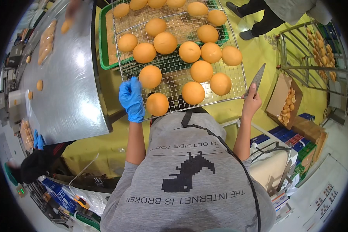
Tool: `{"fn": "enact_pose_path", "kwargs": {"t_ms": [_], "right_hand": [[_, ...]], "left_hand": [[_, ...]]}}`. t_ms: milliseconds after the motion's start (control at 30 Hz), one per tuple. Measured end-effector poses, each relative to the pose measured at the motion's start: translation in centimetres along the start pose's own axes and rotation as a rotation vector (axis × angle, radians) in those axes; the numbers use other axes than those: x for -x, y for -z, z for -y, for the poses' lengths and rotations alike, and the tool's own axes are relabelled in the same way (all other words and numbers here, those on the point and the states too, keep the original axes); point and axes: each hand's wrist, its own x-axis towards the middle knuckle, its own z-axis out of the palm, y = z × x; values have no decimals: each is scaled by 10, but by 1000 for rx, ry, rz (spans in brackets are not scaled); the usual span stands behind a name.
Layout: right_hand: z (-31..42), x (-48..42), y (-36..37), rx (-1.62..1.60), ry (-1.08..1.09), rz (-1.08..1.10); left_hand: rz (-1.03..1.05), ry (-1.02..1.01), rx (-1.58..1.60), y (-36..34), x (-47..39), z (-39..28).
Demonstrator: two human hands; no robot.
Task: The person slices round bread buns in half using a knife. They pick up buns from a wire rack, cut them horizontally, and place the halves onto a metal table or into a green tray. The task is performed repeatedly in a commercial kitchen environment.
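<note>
A wire rack [174,66] carrying several round golden buns [165,43] spans the space before me. My left hand [132,100], in a blue glove, grips its near left edge beside a bun [157,104]. At the rack's right edge my bare right hand [251,103] holds a knife [258,78] with a grey, speckled blade pointing away from me. Whether that hand also touches the rack I cannot tell. Beneath the rack's far part lies a green crate [104,37] with a layer of tan crumbs [111,47].
A steel table [66,75] on the left bears bagged buns [47,42] and loose ones. Two other people [43,162] [266,14] stand nearby. To the right are a cardboard box [278,95] of buns, a metal rack cart [301,68] and stacked crates [278,134].
</note>
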Motion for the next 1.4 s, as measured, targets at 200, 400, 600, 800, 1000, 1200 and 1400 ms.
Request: {"fn": "enact_pose_path", "kwargs": {"t_ms": [200, 400, 600, 800, 1000, 1200, 1400], "right_hand": [[7, -10, -3, -22, -20, 23], [-14, -4, 4, -39, -84, 25], [-20, 1, 15, -23, -90, 26], [-29, 5, 23, -63, -93, -26], [-34, 7, 28, -70, -84, -45], [-32, 6, 23, -68, -89, -21], [-24, 5, 15, -79, -106, 11]], "left_hand": [[90, -16, -184, 2, 3, -3], [365, 7, -298, -40, 5, -1], [848, -491, -544, -123, 43, -12], [1101, -604, -856, -166, 53, 12], [1055, -640, -1010, -146, 43, 23], [974, -636, -1060, -111, 15, 34], [955, -628, -985, -112, 10, 35]]}}
